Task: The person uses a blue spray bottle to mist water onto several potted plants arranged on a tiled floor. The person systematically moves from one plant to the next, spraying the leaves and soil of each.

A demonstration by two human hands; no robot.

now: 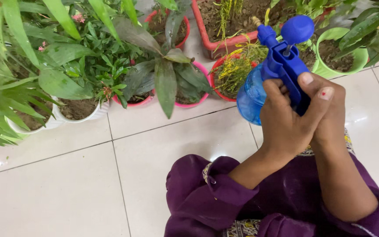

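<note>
Purple sleeve [207,193] nearest | left hand [286,125], right hand [327,109] both clasped round blue spray bottle [264,83] | nozzle aimed away toward yellow-flowered pot [233,72]

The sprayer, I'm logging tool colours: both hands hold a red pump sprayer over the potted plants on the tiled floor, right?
Not quite: the head view shows the pump sprayer is blue, not red. Both the left hand and right hand hold it.
</note>
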